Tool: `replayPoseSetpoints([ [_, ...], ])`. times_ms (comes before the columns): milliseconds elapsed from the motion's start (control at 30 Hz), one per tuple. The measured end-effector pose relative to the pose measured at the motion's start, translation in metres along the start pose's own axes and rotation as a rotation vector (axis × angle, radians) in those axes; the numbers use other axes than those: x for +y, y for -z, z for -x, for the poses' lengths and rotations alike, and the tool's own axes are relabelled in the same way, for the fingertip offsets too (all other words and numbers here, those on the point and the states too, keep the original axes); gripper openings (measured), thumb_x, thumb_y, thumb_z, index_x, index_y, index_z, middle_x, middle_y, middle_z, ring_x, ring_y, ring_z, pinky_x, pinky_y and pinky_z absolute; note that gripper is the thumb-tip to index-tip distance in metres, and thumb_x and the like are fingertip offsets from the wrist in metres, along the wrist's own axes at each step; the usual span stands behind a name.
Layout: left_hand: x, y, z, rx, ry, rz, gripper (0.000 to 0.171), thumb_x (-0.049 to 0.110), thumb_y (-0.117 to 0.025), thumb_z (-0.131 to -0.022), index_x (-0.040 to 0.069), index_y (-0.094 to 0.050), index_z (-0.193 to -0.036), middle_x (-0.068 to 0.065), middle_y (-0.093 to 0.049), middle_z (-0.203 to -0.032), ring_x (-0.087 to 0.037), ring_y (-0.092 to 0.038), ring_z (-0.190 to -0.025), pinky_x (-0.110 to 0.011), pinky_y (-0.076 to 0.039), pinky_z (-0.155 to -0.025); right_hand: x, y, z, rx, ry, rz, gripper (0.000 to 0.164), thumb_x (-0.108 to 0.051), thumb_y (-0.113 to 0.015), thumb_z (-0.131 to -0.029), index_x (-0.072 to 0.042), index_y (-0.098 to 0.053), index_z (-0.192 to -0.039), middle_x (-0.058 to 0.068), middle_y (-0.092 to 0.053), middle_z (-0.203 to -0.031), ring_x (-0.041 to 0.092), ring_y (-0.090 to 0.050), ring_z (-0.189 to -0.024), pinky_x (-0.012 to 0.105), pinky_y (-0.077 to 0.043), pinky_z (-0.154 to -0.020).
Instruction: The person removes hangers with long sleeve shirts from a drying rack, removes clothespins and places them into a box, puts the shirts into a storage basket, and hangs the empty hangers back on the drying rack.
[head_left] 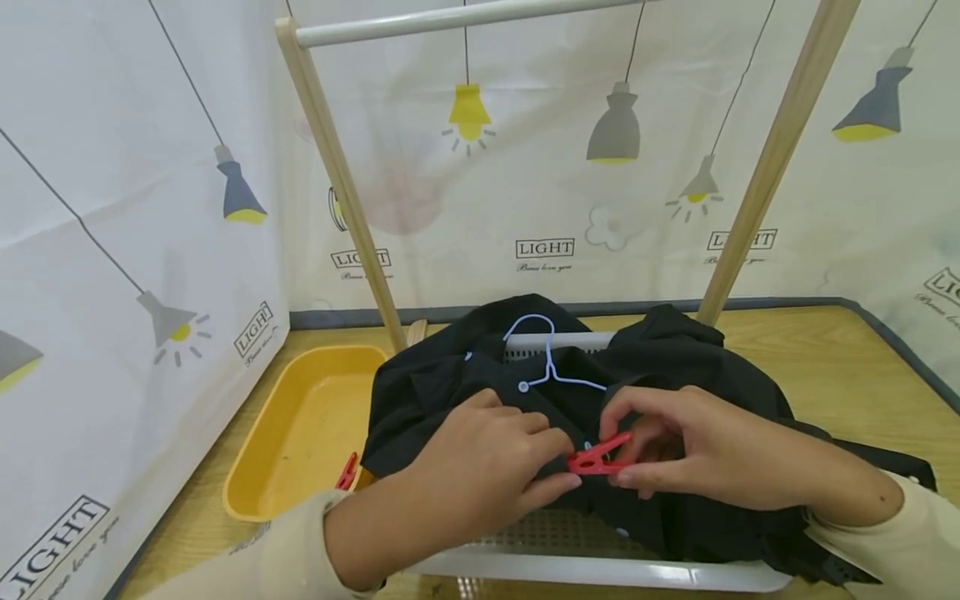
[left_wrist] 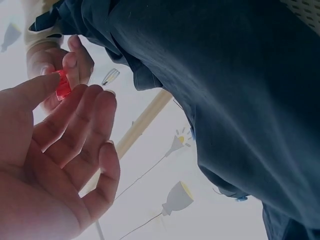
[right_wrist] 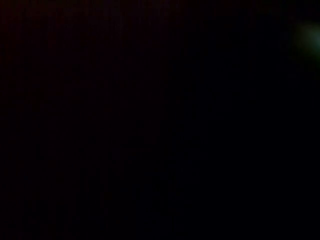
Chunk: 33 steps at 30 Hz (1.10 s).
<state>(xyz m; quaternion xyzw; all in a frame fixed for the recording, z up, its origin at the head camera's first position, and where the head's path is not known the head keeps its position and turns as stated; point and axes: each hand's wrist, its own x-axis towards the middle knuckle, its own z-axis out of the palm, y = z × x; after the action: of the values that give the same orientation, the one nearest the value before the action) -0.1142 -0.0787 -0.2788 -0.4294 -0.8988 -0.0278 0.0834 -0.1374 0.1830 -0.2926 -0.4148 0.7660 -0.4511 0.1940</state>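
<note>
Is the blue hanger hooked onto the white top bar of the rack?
No, the blue hanger lies against the black garment, well below the white top bar.

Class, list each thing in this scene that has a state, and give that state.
Held red clip: handles apart
Left hand: pinching that clip
Right hand: pinching that clip
Black garment: rumpled, unfolded
Blue hanger: hook uncovered, arms partly covered
Yellow tray: open side up
Second red clip: partly hidden
Rack: standing

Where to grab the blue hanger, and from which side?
Probably the neck just under the hook, from above: there the blue hanger is slim and shows bare over the black garment, while its arms run partly hidden beneath.
</note>
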Motion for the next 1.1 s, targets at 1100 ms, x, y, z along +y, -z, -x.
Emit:
replayPoseSetpoints([
  [1100, -0.044, 0.002, 0.054, 0.283, 0.271, -0.071, 0.013, 0.035, -0.078, -0.085, 0.022, -0.077, -0.089, 0.013, -0.068, -0.073, -0.002, -0.046, -0.057, -0.020, -0.037, -0.059, 0.020, 0.022, 0.045, 0.318, -0.088, 0.387, 0.025, -0.011, -0.069, -0.093, -0.024, -0.064, -0.114, -0.016, -0.070, -0.095, 0.002, -0.065, -0.081, 0.023, -0.052, -0.064],
])
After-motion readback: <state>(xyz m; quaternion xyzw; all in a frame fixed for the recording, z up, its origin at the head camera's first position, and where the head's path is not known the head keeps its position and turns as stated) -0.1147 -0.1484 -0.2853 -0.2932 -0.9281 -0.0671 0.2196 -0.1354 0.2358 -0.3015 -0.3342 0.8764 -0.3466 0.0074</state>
